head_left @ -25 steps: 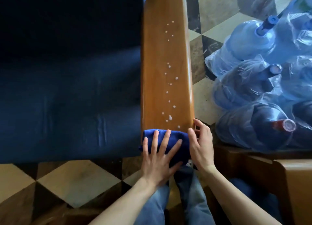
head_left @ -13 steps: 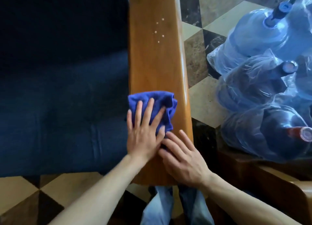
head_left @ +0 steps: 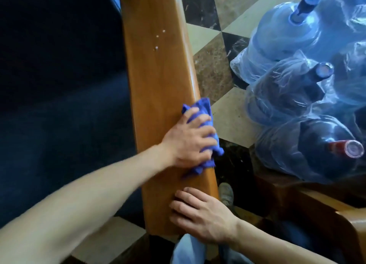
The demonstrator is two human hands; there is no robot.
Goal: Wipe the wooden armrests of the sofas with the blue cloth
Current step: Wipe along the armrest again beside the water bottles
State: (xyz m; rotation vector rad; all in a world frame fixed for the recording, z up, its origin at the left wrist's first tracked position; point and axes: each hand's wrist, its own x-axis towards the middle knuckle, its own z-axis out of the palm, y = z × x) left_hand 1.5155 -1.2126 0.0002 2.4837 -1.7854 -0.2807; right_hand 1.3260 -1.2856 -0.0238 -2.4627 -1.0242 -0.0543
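Note:
The wooden armrest (head_left: 158,81) of a dark blue sofa (head_left: 59,105) runs from the top of the view down to its near end. My left hand (head_left: 188,141) grips the crumpled blue cloth (head_left: 204,113) against the armrest's right edge, fingers curled over it. My right hand (head_left: 202,218) rests flat on the near end of the armrest, fingers straight. A few white droplets (head_left: 158,40) sit on the wood farther up.
Several large blue water jugs (head_left: 297,85) wrapped in clear plastic are stacked to the right on the checkered tile floor (head_left: 227,115). Another wooden armrest (head_left: 326,214) lies at the lower right. My jeans and a shoe (head_left: 225,194) show below.
My left hand moved the cloth from the armrest's top to its right edge and now curls around it. Fewer droplets remain on the wood. My right hand stays on the near end.

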